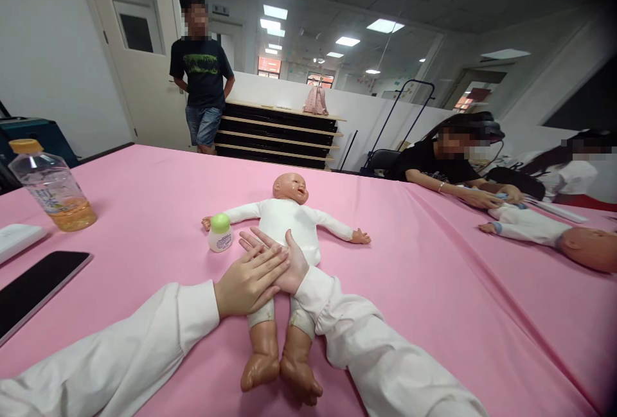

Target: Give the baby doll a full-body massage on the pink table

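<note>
A baby doll (289, 224) in a white top lies on its back, its head away from me and its bare feet towards me. Over its lower body my right hand (296, 266) is turned palm up, fingers stretched to the left. My left hand (245, 283) lies flat across that palm and fingers, its own fingers straight. Nothing shows between the two hands, though the contact area is hidden. Beside the doll's outstretched arm stands a small white jar (221, 241) with a green lid, just beyond my hands.
A pink cloth (409, 314) covers the table. At left are a drink bottle (72, 208), a phone (41, 285) and a white case (19, 240). To the right a seated person (434, 163) handles another doll (535, 224). Another person (202, 70) stands behind the table.
</note>
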The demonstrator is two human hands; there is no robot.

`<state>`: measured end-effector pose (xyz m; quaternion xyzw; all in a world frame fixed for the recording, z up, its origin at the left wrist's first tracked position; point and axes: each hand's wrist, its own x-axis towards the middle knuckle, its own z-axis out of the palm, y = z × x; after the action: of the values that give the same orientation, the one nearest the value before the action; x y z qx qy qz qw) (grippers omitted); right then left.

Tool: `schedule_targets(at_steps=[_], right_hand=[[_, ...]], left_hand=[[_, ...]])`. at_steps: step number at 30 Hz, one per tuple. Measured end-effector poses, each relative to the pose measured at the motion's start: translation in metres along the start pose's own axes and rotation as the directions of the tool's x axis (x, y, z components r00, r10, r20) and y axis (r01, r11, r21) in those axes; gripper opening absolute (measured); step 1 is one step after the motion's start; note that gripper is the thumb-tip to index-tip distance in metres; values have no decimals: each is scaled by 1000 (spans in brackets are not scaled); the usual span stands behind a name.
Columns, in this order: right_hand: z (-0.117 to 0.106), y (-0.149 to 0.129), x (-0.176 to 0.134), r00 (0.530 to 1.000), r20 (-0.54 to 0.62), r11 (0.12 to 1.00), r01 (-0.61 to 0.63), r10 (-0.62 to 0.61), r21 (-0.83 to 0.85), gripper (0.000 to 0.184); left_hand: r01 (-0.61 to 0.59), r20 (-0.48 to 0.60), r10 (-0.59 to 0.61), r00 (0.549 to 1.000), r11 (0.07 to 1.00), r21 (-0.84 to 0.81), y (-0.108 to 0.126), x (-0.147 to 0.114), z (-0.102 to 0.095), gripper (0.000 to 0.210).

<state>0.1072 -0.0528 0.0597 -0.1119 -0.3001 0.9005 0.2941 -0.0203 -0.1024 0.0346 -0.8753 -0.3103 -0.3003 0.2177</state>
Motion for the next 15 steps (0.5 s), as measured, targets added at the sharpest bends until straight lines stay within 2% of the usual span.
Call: schedule_targets(at_steps=[2,4,6,7,9,10,12,13,14,15], right_hand=[[-3,-10,-3,994,-73,995,73,-78,-67,58],[-9,-33,-6,964,-165,961,168,-206,-219,43],[-19,-67,-3,885,-229,847,271,-406,-456,32],[-27,-86,1,814,-244,747,306,-527,-591,28],[-48,-124,14,598,-249,517,329,-762,-790,31],[-60,-141,23,514,-261,454,295,-817,-841,35],[-85,-166,44,371,-353,433,159,-859,-887,42],[-96,-175,54,325,-369,419,97,-871,-903,44],[-107,-181,64,307,-362,397,58,-880,-916,45],[-116,-184,74,319,-349,381,43,-881,-924,45]], left_hand=[[31,22,-30,999,999,-44,0,4,-5,45],[146,22,-145,989,986,-81,-5,17,-7,47],[308,1,-311,950,942,-130,-16,41,-3,49],[397,-7,-403,915,903,-166,-24,57,2,50],[549,11,-565,825,797,-251,-45,94,20,56],[616,39,-634,773,734,-286,-57,113,32,58],[747,124,-758,641,578,-330,-82,148,57,58],[797,174,-799,575,498,-342,-93,163,70,59],[832,217,-828,517,426,-356,-104,175,82,62],[858,250,-854,456,348,-377,-113,184,93,63]])
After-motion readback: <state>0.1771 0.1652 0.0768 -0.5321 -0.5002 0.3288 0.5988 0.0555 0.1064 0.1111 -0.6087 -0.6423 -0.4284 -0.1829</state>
